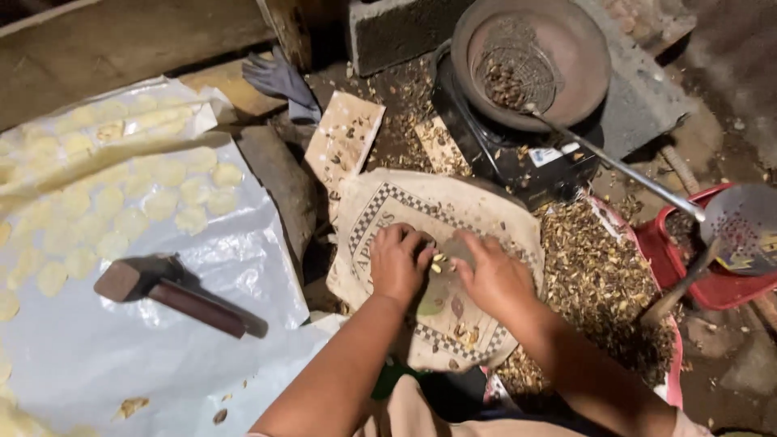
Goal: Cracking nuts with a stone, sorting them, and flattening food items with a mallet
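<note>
Left hand fingers were curled down and bunched tight, pinching or pressing small pale kernels against the printed sack cloth. Right hand fingers were curled over the same spot, tips meeting the left; couldn't tell exactly what they gripped. The kernels sat between the two hands, mid-cloth, near centre of the scene.

Risks as I judged them:
- Kernels were small and loose. A slip of the pinch would likely flick them right into the heap of brown shells, which touched the cloth edge. Hard to recover from that litter.
- Cloth looked draped over a rounded block, not flat. Pressure off-centre could shift it and roll kernels off the near edge.
- Dark pan on the black stove stood just far of the hands, and the long metal skimmer handle stuck out right. A raised elbow could catch it and tip the pan.
- Hammer lay well left on the white plastic sheet, among rows of pale flat discs. Reaching across for it could drag shell debris onto them.
</note>
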